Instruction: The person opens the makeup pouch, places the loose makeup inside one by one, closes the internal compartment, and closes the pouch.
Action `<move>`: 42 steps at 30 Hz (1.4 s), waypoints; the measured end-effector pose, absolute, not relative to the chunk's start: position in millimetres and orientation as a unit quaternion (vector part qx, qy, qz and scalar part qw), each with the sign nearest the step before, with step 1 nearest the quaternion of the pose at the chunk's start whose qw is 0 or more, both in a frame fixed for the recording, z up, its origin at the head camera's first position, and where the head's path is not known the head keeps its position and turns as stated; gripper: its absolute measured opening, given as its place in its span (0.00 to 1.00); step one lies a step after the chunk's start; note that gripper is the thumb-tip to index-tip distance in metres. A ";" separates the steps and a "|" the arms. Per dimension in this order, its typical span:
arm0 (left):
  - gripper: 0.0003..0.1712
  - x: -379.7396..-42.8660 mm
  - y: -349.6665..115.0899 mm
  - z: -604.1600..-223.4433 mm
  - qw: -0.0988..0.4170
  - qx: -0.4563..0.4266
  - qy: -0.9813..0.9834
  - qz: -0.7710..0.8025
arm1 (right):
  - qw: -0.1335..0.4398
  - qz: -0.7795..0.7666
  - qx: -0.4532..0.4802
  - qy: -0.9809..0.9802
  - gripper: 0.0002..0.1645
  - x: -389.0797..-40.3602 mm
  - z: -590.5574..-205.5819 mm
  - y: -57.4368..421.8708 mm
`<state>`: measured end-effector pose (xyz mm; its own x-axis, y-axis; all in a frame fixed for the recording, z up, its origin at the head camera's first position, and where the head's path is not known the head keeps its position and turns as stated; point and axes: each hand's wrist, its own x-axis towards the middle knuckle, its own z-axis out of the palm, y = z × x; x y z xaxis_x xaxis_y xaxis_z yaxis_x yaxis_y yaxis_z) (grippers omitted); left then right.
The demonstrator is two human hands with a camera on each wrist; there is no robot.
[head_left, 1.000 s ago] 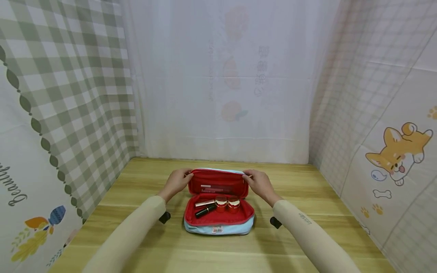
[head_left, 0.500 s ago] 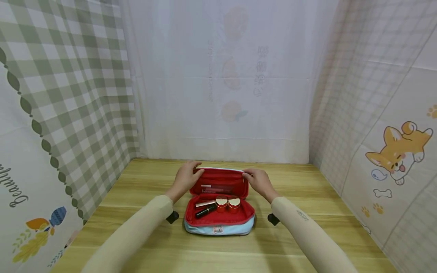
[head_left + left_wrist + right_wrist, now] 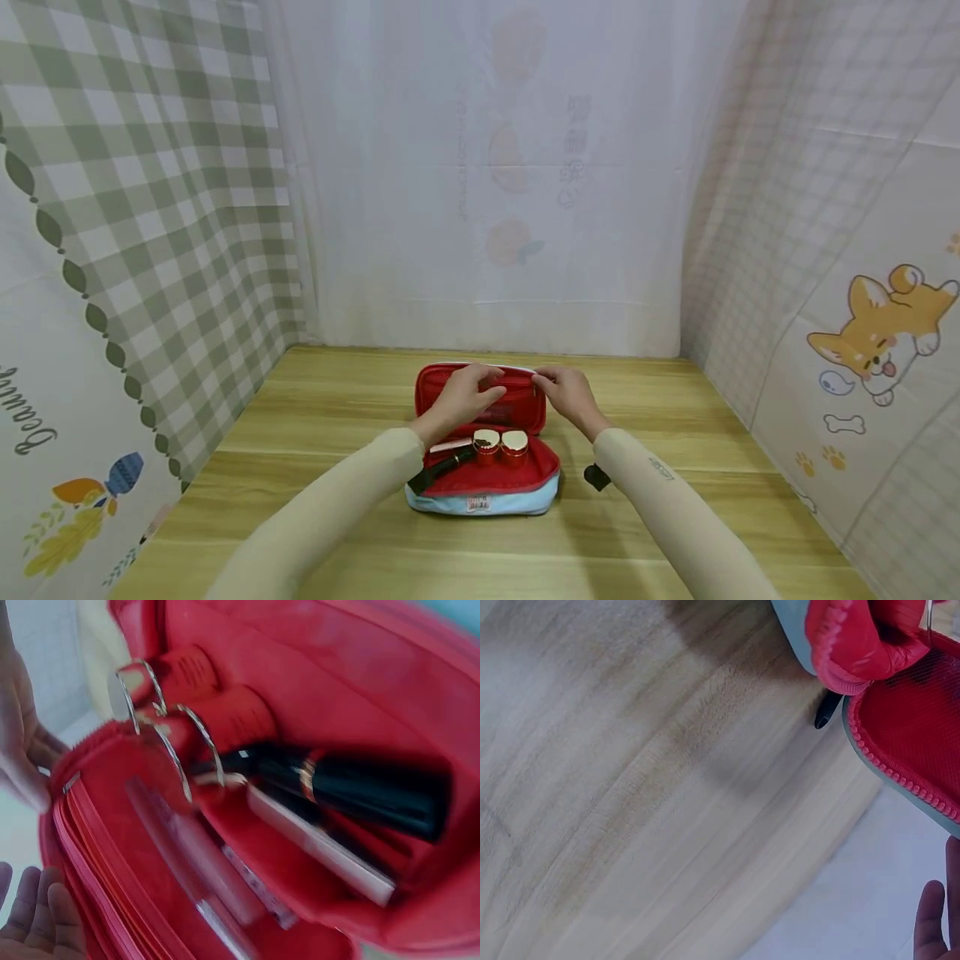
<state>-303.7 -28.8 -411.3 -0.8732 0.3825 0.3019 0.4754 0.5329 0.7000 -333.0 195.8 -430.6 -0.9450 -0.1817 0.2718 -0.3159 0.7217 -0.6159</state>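
Note:
A light-blue cosmetic bag [image 3: 517, 502] with red lining lies unzipped on the table, its lid raised. My right hand [image 3: 570, 393] grips the lid's upper right corner between thumb and fingers. My left hand [image 3: 459, 398], fingers loosely bent, hovers before the lid and covers part of it; nothing shows in its grasp. Inside the bag stand two red containers [image 3: 513, 450] with gold caps. Beside them lie a black tube [image 3: 375, 793] with a gold band and a slim pale stick [image 3: 322, 844]. Slender pink tubes [image 3: 214, 870] sit in the lid's pocket.
A wooden table [image 3: 660, 517] carries the bag. A white curtain [image 3: 390, 208] hangs behind it, a green checked cloth [image 3: 187, 192] at left and a dog-printed cloth [image 3: 877, 333] at right. A thin black tip [image 3: 827, 710] shows beside the bag's hinge.
My left hand has let go of the lid's upper left corner and moved right, in front of the lid. My right hand stays at the right corner.

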 end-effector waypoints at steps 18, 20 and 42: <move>0.15 -307.7 15.2 -424.8 -0.011 -0.238 -0.874 -0.423 | 0.066 0.378 0.139 -0.913 0.19 -337.8 -426.7 197.3; 0.15 -308.7 14.8 -425.9 -0.003 -0.235 -0.878 -0.416 | 0.057 0.384 0.135 -0.912 0.18 -337.5 -424.4 196.4; 0.12 -306.1 33.7 -432.6 0.106 -0.100 -0.920 -0.365 | 0.027 0.454 0.123 -0.882 0.18 -336.3 -415.4 194.2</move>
<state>-306.1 33.7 -432.6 -0.9576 0.1060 0.2678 0.2608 0.7137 0.6501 -336.3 194.2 -415.4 -0.9681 -0.1933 0.1592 -0.2418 0.5569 -0.7946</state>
